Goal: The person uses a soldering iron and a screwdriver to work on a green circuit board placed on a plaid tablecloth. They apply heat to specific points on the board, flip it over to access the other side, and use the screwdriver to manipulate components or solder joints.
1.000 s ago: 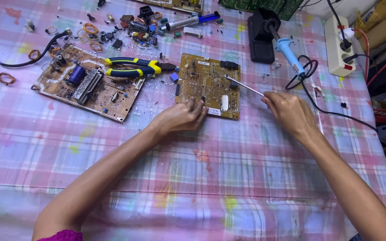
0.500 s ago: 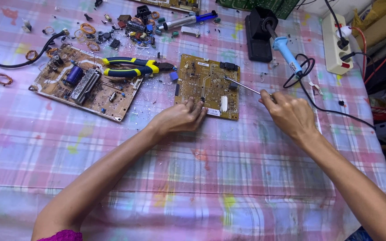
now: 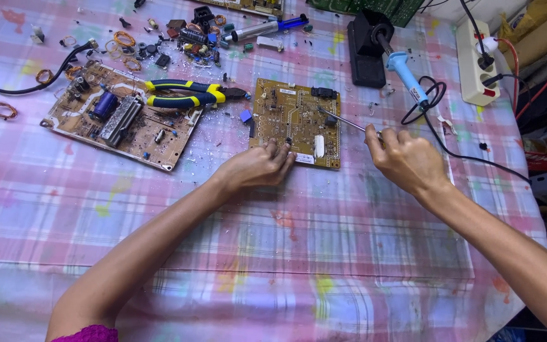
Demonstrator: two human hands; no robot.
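Two bare hands at a yellow-brown printed circuit board

The left hand presses fingertips on the near edge of the yellow-brown printed circuit board, which lies flat on the pink checked tablecloth. The right hand grips a thin metal rod, its tip over the board. Yellow-and-blue pliers lie to the left.

The yellowish-brown circuit board lies flat on the plaid cloth, copper-trace side up with a white oblong part near its front edge, and a thin metal tweezers-like tool slants across its right side, tip resting on the board.
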